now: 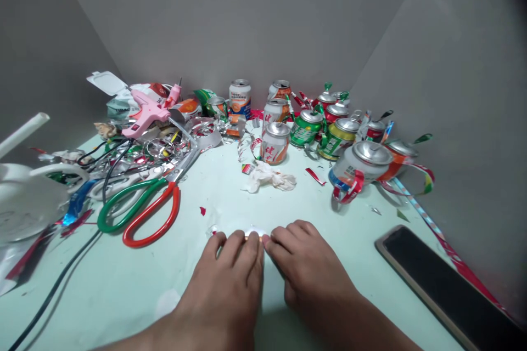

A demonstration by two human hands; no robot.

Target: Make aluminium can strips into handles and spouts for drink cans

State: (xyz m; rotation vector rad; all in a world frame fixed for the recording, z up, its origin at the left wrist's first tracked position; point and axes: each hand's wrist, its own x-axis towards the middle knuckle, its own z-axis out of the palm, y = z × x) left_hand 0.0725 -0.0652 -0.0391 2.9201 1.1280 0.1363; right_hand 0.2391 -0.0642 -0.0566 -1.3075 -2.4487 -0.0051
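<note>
Side by side at the near middle of the table, both my hands are closed over a thin orange-edged strip (248,238). My left hand (230,274) has its bent fingers pressed down along it, and my right hand (304,263) pinches at its right part. Most of the strip is hidden under my fingers. Just beyond lies crumpled white tissue (269,176), with a small white can with a lid (275,143) behind it. Scissors (160,197) with one green and one red handle lie to the left.
At right stand several cut-down cans with lids and strip handles, among them a white one (358,162). A phone (444,285) lies at the right edge. On the left are a pink glue gun (148,112) with its cord, metal scraps and a white teapot (33,203).
</note>
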